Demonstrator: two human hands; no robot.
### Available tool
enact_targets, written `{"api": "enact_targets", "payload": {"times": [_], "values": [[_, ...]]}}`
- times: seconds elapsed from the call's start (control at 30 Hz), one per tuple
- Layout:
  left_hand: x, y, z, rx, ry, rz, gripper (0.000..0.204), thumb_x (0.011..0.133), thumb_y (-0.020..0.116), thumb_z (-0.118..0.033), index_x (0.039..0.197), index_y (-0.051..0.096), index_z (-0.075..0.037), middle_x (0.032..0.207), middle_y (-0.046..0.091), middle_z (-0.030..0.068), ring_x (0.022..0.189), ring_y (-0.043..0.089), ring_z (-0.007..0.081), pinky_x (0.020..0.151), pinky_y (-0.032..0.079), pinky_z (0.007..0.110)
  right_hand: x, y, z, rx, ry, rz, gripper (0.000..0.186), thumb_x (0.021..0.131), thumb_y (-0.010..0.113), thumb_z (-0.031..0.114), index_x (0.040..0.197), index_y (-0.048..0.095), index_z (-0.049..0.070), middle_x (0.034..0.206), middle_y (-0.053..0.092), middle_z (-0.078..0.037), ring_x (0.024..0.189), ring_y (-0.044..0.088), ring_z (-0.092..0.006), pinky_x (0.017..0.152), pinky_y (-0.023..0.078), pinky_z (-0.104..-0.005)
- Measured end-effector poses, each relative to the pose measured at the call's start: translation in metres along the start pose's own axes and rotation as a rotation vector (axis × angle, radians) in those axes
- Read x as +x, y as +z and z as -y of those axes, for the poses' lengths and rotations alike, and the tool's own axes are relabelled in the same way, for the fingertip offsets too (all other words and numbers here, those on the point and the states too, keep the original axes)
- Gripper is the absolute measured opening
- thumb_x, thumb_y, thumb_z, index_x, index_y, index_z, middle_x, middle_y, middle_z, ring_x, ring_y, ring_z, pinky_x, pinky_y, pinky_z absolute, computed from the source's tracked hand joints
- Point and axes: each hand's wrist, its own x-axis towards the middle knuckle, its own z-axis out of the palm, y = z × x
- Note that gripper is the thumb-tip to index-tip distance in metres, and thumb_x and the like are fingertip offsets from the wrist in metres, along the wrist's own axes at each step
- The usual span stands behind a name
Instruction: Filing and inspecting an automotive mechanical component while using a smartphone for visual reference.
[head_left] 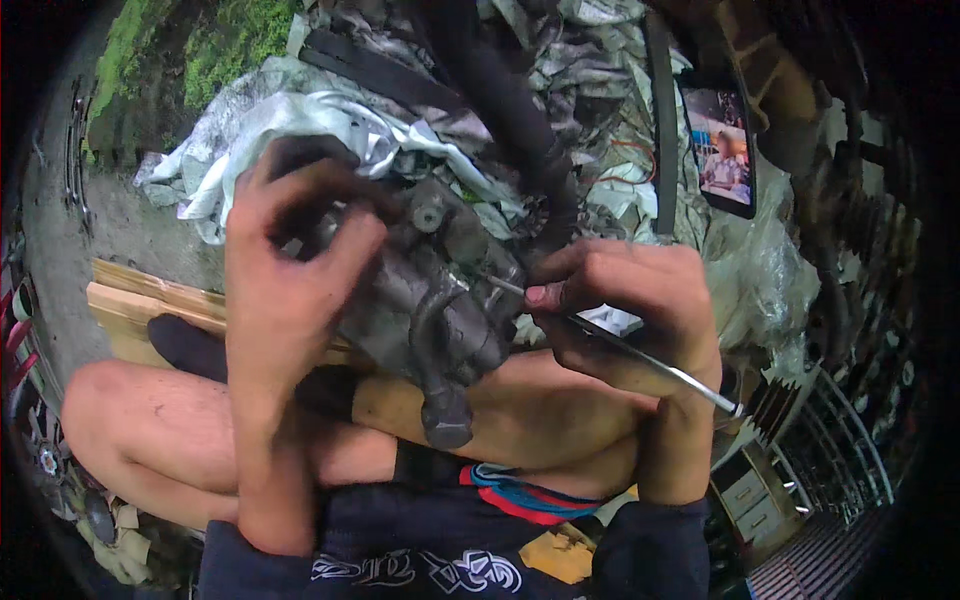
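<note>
A greasy dark metal casting [400,310] rests across my crossed legs, with a curved arm ending in a round knob [447,418] at its lower end. My left hand [300,235] is curled at the casting's upper left, thumb and blackened fingers bent inward; what lies between them is hard to make out. On the other side, my right hand [625,310] pinches a slim metal rod [650,362]. The rod's narrow tip points at the casting's right side, and its far end sticks out past my wrist. Whether the tip touches the casting cannot be told.
Stained crumpled sheeting [600,90] covers the ground ahead, with a dark bar [385,75] lying on it. A phone [720,150] with a lit screen lies at the far right. Wooden boards [150,295] are on the left, and a wire rack [845,430] is at the right.
</note>
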Motion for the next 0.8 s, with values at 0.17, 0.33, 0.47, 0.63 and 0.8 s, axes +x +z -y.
{"api": "enact_targets", "payload": {"times": [0.17, 0.33, 0.47, 0.63, 0.8], "values": [[0.004, 0.002, 0.001, 0.031, 0.113, 0.031, 0.010, 0.080, 0.069, -0.005, 0.085, 0.070, 0.003, 0.093, 0.061, 0.0078, 0.090, 0.062, 0.0184, 0.082, 0.048, 0.029, -0.002, -0.019, -0.004, 0.201, 0.074, 0.236, 0.021, 0.072, 0.076, 0.009, 0.090, 0.068, 0.002, 0.087, 0.069, -0.014, 0.077, 0.069, -0.0341, 0.067, 0.054, -0.0362], [0.001, -0.002, -0.004, -0.030, -0.017, 0.051, 0.010, 0.083, 0.068, -0.004, 0.087, 0.070, 0.004, 0.092, 0.063, 0.0066, 0.088, 0.062, 0.0158, 0.080, 0.048, 0.027, 0.007, 0.001, -0.007, 0.093, -0.073, 0.093, 0.022, 0.070, 0.074, 0.012, 0.090, 0.068, 0.004, 0.081, 0.068, -0.013, 0.075, 0.070, -0.0331, 0.067, 0.054, -0.0348], [-0.001, 0.000, 0.000, -0.018, 0.053, 0.042, 0.009, 0.084, 0.066, -0.003, 0.088, 0.070, 0.005, 0.089, 0.063, 0.0056, 0.084, 0.061, 0.0133, 0.077, 0.048, 0.026, 0.000, -0.005, -0.014, 0.189, -0.039, 0.190, 0.023, 0.068, 0.075, 0.008, 0.089, 0.067, 0.003, 0.080, 0.066, -0.015, 0.076, 0.068, -0.0354, 0.066, 0.054, -0.0361], [0.001, 0.000, -0.001, -0.017, 0.043, 0.043, 0.010, 0.084, 0.067, -0.004, 0.088, 0.070, 0.005, 0.088, 0.063, 0.0057, 0.085, 0.061, 0.0137, 0.077, 0.047, 0.026, -0.003, -0.007, -0.013, 0.159, -0.017, 0.133, 0.015, 0.069, 0.075, -0.002, 0.080, 0.065, -0.001, 0.086, 0.073, -0.014, 0.077, 0.074, -0.0268, 0.069, 0.056, -0.0315], [0.001, -0.004, -0.004, 0.019, 0.023, 0.047, 0.011, 0.083, 0.067, -0.005, 0.088, 0.071, 0.004, 0.089, 0.063, 0.0067, 0.086, 0.062, 0.0147, 0.078, 0.048, 0.027, 0.002, -0.003, -0.008, 0.158, -0.052, 0.153, 0.022, 0.071, 0.074, 0.002, 0.092, 0.068, 0.001, 0.081, 0.069, -0.013, 0.079, 0.072, -0.0299, 0.072, 0.056, -0.0355]]}}
